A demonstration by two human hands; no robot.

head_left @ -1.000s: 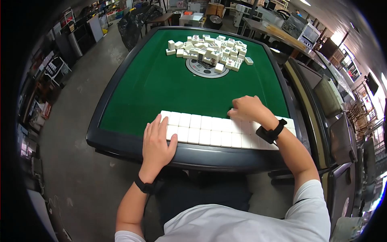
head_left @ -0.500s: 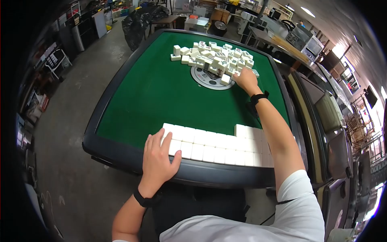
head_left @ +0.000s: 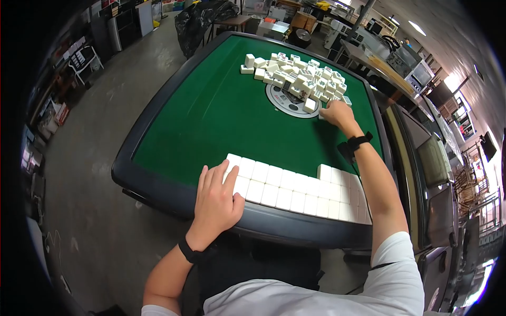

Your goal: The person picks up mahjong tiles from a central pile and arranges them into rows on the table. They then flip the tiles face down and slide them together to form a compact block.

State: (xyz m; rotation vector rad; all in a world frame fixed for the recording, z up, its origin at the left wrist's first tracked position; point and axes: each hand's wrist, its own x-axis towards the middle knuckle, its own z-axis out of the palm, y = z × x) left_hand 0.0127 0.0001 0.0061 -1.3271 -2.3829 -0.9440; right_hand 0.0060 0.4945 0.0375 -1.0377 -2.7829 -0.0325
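Face-down mahjong tiles [head_left: 284,189] form a neat white block along the near side of the green table, with a shorter extra row at its right end. My left hand [head_left: 216,203] lies against the block's left end, fingers extended and touching the end tiles. Farther off, my right hand [head_left: 340,116] is closed in a pinch just in front of a loose heap of mahjong tiles [head_left: 284,68]. A small pale edge of a mahjong tile [head_left: 321,116] shows at its fingertips; the rest is hidden. One loose tile [head_left: 310,106] lies on the round centre panel [head_left: 284,106].
A raised dark rim [head_left: 158,197] borders the green felt [head_left: 211,116]. Stacked chairs or padded seats [head_left: 429,152] stand close to the table's right side. A black plastic bag [head_left: 200,23] and a small table are beyond the far left corner.
My right hand has drawn back from the heap toward me, a tile at its fingertips. My left hand stays at the block's left end. The view has shifted slightly.
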